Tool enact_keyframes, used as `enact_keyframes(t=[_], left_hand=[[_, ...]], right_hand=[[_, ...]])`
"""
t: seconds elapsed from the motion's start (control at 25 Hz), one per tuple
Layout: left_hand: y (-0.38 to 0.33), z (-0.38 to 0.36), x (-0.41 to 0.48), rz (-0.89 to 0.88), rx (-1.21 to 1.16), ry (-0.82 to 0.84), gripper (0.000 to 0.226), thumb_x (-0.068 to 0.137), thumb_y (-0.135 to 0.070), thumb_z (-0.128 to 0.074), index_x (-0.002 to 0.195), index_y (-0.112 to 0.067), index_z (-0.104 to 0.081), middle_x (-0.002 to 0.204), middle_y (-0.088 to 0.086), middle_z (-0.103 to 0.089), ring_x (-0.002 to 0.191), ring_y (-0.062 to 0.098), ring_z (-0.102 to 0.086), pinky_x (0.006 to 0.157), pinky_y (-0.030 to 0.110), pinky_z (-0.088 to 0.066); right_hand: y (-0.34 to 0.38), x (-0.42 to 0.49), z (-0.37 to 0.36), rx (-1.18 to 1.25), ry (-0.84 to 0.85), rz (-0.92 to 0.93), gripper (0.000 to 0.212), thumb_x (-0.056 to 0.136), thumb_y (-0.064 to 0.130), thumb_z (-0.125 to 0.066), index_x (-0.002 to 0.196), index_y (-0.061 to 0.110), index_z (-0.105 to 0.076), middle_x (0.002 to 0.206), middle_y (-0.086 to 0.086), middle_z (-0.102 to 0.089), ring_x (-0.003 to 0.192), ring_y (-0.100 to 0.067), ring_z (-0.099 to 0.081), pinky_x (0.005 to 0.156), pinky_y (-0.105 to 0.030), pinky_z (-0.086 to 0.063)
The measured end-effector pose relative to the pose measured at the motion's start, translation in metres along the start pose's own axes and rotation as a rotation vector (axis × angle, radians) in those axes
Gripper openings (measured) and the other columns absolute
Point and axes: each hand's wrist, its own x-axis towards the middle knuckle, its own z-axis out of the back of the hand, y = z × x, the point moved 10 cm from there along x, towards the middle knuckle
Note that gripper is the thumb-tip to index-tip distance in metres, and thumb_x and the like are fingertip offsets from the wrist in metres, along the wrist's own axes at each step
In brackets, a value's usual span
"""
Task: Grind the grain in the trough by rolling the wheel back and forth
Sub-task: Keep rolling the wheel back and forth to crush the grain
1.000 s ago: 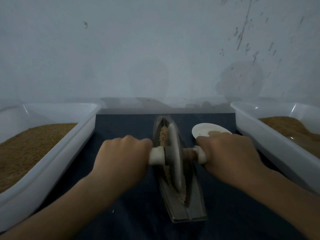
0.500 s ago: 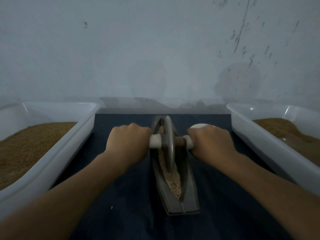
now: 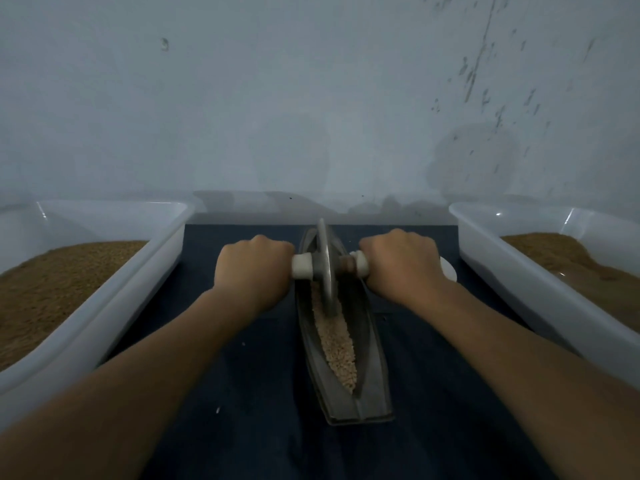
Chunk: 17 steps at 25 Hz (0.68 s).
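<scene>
Both our hands are closed in fists on the axle (image 3: 302,266): the left hand (image 3: 252,268) grips the white stub left of the wheel (image 3: 325,268), the right hand (image 3: 401,266) grips the stub on its right, and neither is nearer. The wheel stands on edge at the far end of the trough (image 3: 367,341), close to the far edge of the mat (image 3: 242,427). The trough's long axis runs straight away from us, from near edge to far edge, between the left bin (image 3: 138,278) and the right bin (image 3: 519,271); the axle lies square across it. Grain (image 3: 337,341) shows as a pale strip from under the wheel to the near tip, all on our side. Whether any lies beyond the wheel we cannot tell. We judge the next stroke to be an even pull straight back toward us.
</scene>
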Motion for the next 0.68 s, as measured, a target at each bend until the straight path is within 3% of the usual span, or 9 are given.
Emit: enact_keyframes(t=[0.12, 0.24, 0.28, 0.36, 0.4, 0.48, 0.56, 0.6, 0.68], left_hand=[[-0.012, 0.023, -0.052, -0.145, 0.048, -0.190, 0.035, 0.068, -0.034, -0.070, 0.073, -0.031, -0.035, 0.057, -0.009, -0.025, 0.045, 0.014, -0.019, 0.044, 0.025, -0.015], [-0.014, 0.040, -0.064, -0.227, 0.043, -0.290, 0.051, 0.052, -0.033, -0.075, 0.068, -0.032, -0.028, 0.053, -0.011, -0.017, 0.045, 0.009, 0.000, 0.049, 0.018, -0.004], [-0.015, 0.033, -0.058, -0.202, 0.068, -0.224, 0.048, 0.055, -0.033, -0.075, 0.068, -0.032, -0.030, 0.053, -0.010, -0.018, 0.044, 0.009, -0.003, 0.047, 0.019, -0.006], [-0.016, 0.012, -0.032, -0.131, 0.108, -0.116, 0.026, 0.072, -0.033, -0.069, 0.074, -0.031, -0.044, 0.059, -0.009, -0.027, 0.045, 0.015, -0.026, 0.045, 0.026, -0.021], [-0.013, 0.006, -0.011, -0.097, 0.102, -0.086, 0.012, 0.080, -0.032, -0.064, 0.083, -0.031, -0.053, 0.065, -0.008, -0.035, 0.053, 0.019, -0.042, 0.050, 0.030, -0.030], [-0.009, 0.003, 0.017, -0.055, 0.065, 0.011, 0.013, 0.087, -0.029, -0.058, 0.099, -0.031, -0.061, 0.080, -0.003, -0.052, 0.073, 0.024, -0.058, 0.061, 0.034, -0.039], [-0.009, 0.004, 0.018, -0.051, 0.052, 0.041, 0.015, 0.086, -0.029, -0.058, 0.101, -0.031, -0.062, 0.085, -0.002, -0.058, 0.076, 0.024, -0.060, 0.062, 0.035, -0.040], [-0.009, 0.009, 0.005, -0.065, 0.055, 0.011, 0.012, 0.085, -0.030, -0.060, 0.096, -0.031, -0.061, 0.079, -0.004, -0.054, 0.068, 0.022, -0.056, 0.059, 0.033, -0.038], [-0.013, 0.020, -0.034, -0.124, 0.046, -0.137, 0.017, 0.073, -0.033, -0.067, 0.077, -0.030, -0.050, 0.060, -0.010, -0.031, 0.047, 0.013, -0.028, 0.047, 0.027, -0.025]], right_hand=[[0.007, -0.053, 0.012, -0.027, -0.100, 0.139, 0.036, 0.072, 0.036, -0.066, 0.069, 0.034, -0.031, 0.069, 0.009, -0.049, 0.061, -0.017, -0.050, 0.048, -0.025, -0.025], [0.001, -0.077, 0.028, -0.058, -0.223, 0.157, 0.034, 0.059, 0.040, -0.064, 0.065, 0.036, -0.030, 0.055, 0.008, -0.039, 0.047, -0.015, -0.036, 0.044, -0.020, -0.010], [0.000, -0.072, 0.022, -0.050, -0.185, 0.135, 0.035, 0.061, 0.039, -0.064, 0.065, 0.036, -0.029, 0.057, 0.007, -0.041, 0.049, -0.015, -0.038, 0.044, -0.021, -0.013], [-0.002, -0.045, 0.001, 0.009, -0.084, 0.049, 0.035, 0.073, 0.034, -0.065, 0.069, 0.034, -0.030, 0.069, 0.007, -0.050, 0.061, -0.018, -0.051, 0.047, -0.026, -0.026], [-0.003, -0.027, -0.007, 0.043, -0.040, 0.006, 0.030, 0.078, 0.033, -0.065, 0.073, 0.033, -0.035, 0.076, 0.006, -0.054, 0.069, -0.021, -0.056, 0.052, -0.029, -0.033], [-0.004, 0.001, -0.015, 0.065, 0.027, -0.047, 0.019, 0.085, 0.032, -0.064, 0.080, 0.031, -0.046, 0.086, 0.002, -0.060, 0.079, -0.024, -0.060, 0.062, -0.033, -0.040], [-0.006, 0.004, -0.014, 0.071, 0.041, -0.039, 0.017, 0.085, 0.033, -0.065, 0.080, 0.031, -0.049, 0.087, 0.002, -0.061, 0.082, -0.025, -0.061, 0.064, -0.034, -0.042], [-0.005, -0.006, -0.011, 0.064, 0.037, -0.007, 0.021, 0.084, 0.034, -0.065, 0.077, 0.032, -0.045, 0.085, 0.004, -0.060, 0.080, -0.023, -0.061, 0.061, -0.033, -0.042], [0.001, -0.039, -0.002, -0.003, -0.048, 0.103, 0.035, 0.077, 0.037, -0.065, 0.068, 0.033, -0.031, 0.073, 0.008, -0.053, 0.064, -0.017, -0.053, 0.049, -0.027, -0.032]])
